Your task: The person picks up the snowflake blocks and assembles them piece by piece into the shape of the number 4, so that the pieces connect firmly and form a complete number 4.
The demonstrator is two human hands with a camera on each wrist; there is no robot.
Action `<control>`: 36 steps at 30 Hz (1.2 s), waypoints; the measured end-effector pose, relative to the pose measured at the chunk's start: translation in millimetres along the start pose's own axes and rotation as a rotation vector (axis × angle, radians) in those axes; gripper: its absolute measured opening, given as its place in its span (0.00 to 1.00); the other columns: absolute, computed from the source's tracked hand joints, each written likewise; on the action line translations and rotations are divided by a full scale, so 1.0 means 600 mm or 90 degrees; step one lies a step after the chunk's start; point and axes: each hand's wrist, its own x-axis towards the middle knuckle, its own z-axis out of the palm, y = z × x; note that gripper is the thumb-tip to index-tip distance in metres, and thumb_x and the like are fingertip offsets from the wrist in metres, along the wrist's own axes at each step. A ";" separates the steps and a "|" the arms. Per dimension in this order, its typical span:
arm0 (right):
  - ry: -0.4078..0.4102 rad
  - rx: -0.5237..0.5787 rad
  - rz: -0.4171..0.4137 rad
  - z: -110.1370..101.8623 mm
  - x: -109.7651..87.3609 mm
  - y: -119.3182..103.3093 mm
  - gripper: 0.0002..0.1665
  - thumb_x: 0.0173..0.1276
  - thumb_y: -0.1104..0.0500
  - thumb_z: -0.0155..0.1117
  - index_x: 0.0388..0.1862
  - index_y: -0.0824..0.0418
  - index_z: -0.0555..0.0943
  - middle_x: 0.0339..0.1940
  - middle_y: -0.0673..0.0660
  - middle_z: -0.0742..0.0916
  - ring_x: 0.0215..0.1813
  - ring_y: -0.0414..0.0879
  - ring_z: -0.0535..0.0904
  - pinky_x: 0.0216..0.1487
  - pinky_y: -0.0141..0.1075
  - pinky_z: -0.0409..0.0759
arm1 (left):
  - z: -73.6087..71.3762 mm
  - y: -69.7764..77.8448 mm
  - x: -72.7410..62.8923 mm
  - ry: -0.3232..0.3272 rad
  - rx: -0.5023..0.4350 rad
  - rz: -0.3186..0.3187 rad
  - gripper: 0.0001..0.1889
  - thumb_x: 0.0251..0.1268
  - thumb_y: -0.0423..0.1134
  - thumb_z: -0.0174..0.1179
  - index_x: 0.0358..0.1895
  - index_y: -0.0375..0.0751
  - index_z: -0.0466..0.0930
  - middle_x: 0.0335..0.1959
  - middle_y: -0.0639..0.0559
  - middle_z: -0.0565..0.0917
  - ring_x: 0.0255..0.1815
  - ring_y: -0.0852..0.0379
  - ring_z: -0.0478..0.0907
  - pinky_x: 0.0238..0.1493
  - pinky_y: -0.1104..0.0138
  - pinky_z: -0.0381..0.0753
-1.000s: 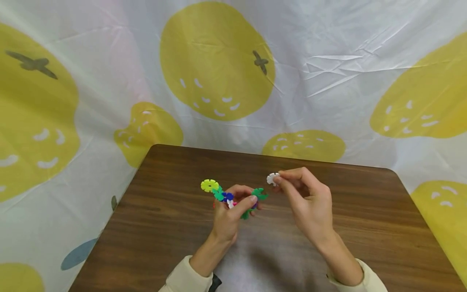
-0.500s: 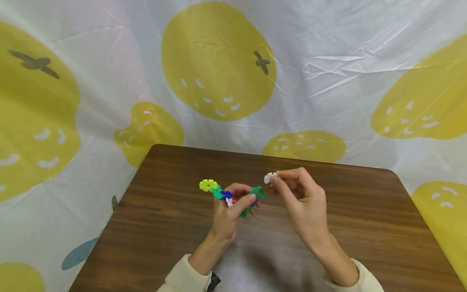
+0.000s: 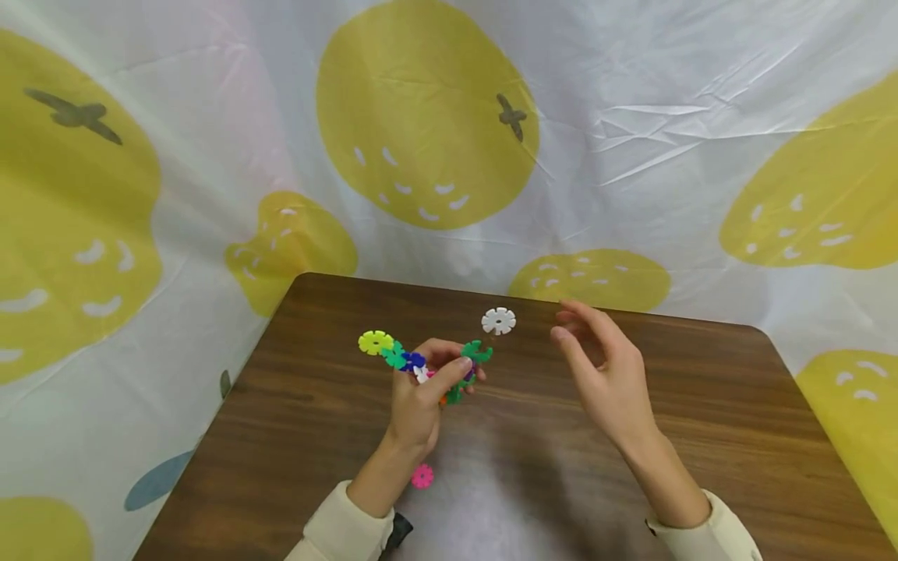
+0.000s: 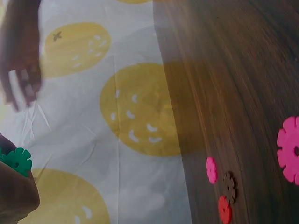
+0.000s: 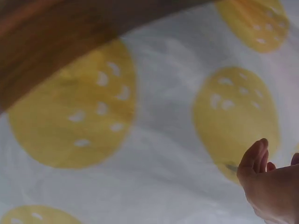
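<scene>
My left hand (image 3: 417, 401) grips a chain of notched plastic snowflake discs over the table. A yellow disc (image 3: 375, 343) ends the chain at the left, followed by a teal disc (image 3: 394, 355) and a blue disc (image 3: 412, 361). Beyond my thumb shows a green disc (image 3: 476, 352). Just above it a white disc (image 3: 499, 321) stands out, with a small brownish bit between them; how they join is hard to tell. Fingers hide the chain's middle. My right hand (image 3: 610, 374) is raised apart to the right, its fingers loosely bent around nothing.
On the brown wooden table (image 3: 701, 405) a pink disc (image 3: 422, 476) lies near my left wrist. The left wrist view shows more loose discs: a smaller pink one (image 4: 211, 170), a brown one (image 4: 229, 187) and a red one (image 4: 224, 210). A fruit-print curtain (image 3: 631, 195) hangs behind.
My right hand has let go of the white disc and drawn away to the right. The left hand has shifted slightly left and up with the chain, and the pink disc has come into sight.
</scene>
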 end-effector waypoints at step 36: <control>-0.386 -0.189 -0.135 0.220 -0.186 0.106 0.25 0.62 0.46 0.78 0.54 0.58 0.86 0.45 0.49 0.84 0.50 0.44 0.77 0.54 0.42 0.80 | -0.005 0.011 -0.001 -0.011 -0.015 0.006 0.12 0.64 0.24 0.59 0.37 0.46 0.85 0.27 0.52 0.89 0.28 0.59 0.87 0.29 0.74 0.83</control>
